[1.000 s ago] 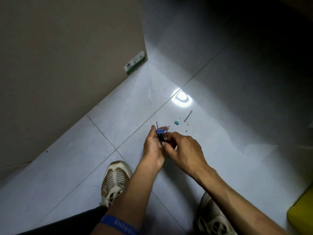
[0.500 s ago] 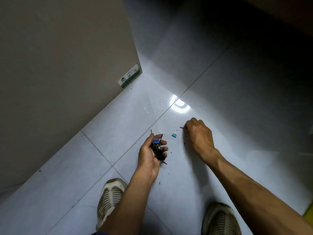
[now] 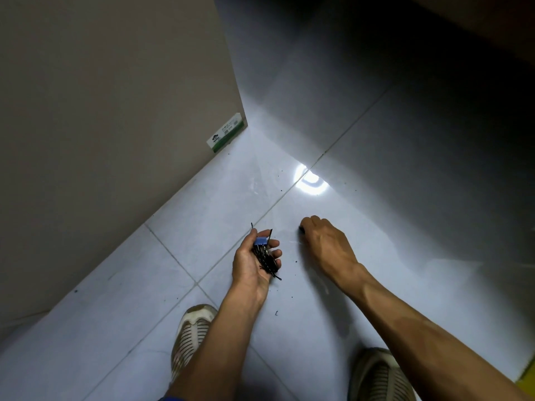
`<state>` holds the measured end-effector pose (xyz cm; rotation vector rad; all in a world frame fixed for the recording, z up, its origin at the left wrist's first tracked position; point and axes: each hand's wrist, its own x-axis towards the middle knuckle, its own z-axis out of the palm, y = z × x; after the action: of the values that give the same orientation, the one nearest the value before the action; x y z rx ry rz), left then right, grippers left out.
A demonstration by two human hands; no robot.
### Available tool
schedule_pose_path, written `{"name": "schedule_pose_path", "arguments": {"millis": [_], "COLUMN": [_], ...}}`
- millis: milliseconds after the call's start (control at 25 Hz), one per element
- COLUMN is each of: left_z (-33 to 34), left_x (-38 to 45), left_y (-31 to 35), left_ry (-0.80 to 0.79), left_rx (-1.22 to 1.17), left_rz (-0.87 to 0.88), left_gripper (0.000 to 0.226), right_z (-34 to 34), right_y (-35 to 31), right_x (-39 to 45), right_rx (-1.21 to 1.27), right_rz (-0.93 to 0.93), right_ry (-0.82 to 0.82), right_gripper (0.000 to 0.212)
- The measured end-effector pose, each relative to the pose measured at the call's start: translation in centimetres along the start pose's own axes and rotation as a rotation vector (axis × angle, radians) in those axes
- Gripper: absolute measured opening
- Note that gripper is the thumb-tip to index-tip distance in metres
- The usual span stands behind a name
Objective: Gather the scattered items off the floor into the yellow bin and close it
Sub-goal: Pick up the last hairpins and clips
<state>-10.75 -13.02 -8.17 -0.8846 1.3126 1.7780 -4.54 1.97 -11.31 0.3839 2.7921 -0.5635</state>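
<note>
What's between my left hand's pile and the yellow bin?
The right forearm crosses the space between the left hand, holding pins and a blue clip, and the bin at the frame's lower right edge.

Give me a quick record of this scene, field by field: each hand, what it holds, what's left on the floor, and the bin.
left hand: palm up, cupping black hairpins and a blue clip
right hand: knuckles up, fingertips down at the floor; a dark bit shows at them
on floor: one small dark piece near the left shoe
bin: only a yellow edge at lower right; lid not visible
</note>
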Motion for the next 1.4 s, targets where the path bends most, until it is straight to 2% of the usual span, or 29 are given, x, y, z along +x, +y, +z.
{"name": "schedule_pose_path", "arguments": {"millis": [80,160,320,440,600,800,920,1040,1160,1280,1400], "left_z": [0.2,0.2,1.2,5.0,12.6,22.0,25.6,28.0,29.4,29.4,28.3], "left_x": [-0.4,-0.9,-2.6,-5.3,-11.5,-23.5,-29.9,-33.5,-34.3,-33.1,-32.2], "left_y": [0.1,0.5,1.1,0.3,-2.6,-11.7,-18.7,-24.0,-26.3,-26.7,-25.8], "left_ry": [0.001,0.008,0.009,-0.067,-0.298,-0.686,-0.774,-0.801,-0.84,-0.879,-0.824], "left_rx": [0.007,0.01,0.021,0.072,0.167,0.351,0.519,0.642,0.673,0.797,0.836], "left_rz": [0.001,0.009,0.018,-0.002,-0.04,-0.154,-0.208,-0.237,-0.252,-0.192,-0.089], "left_gripper": [0.031,0.031,0.032,0.035,0.036,0.037,0.035,0.032,0.039,0.058,0.062], "right_z": [0.3,0.6,-1.9,-5.7,-12.3,-18.6,-19.4,-19.2,-18.9,-18.2,-16.4], "right_y": [-0.5,-0.4,0.4,0.9,1.9,6.8,10.3,13.4,16.1,17.1,15.6], "right_x": [-0.2,-0.6,-1.9,-5.4,-13.9,-30.3,-38.4,-42.6,-43.8,-43.9,-42.9], "right_rx": [-0.001,0.138,0.991,1.396,1.593,1.554,1.421,1.283,1.171,0.976,0.793], "right_rz": [0.059,0.138,0.435,0.445,0.436,0.536,0.745,0.929,1.007,1.051,0.975], "right_ry": [0.008,0.018,0.053,0.179,0.466,1.004,1.157,1.226,1.221,1.108,0.94], "right_gripper": [0.012,0.009,0.005,0.006,0.006,0.006,0.007,0.011,0.032,0.043,0.032]}}
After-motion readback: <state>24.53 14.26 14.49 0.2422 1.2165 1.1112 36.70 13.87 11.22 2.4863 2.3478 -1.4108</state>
